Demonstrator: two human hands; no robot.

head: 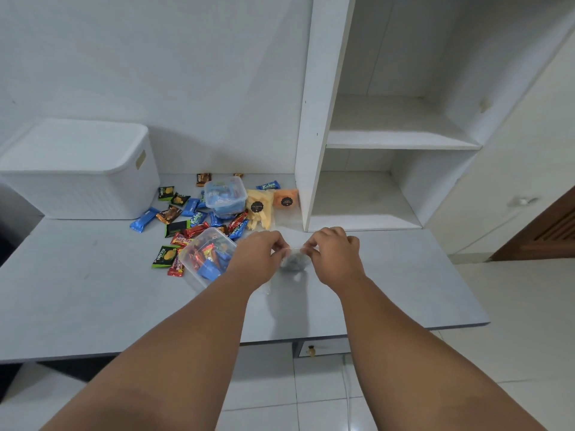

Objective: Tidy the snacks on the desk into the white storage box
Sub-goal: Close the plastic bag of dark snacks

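Both hands meet above the pale grey counter (93, 290), just in front of the snack pile; the left hand (258, 255) and the right hand (335, 255) each pinch, with curled fingers (311, 244), the top edge of a small clear plastic bag with greyish contents (294, 262), which hangs between them just above the surface; to the left of the hands lies a clear plastic tub holding red and blue wrapped snacks (205, 258), touching loose red, blue and green-black wrappers (174, 225); behind it stands a second clear tub with blue contents (225, 195), beside a clear packet of yellow chips (260, 209) and a packet of orange pieces (285, 199); the white ribbed storage box (81, 188) sits at the far left of the counter, lid on, well apart from the hands; a white shelf unit (389, 135) rises at the right.
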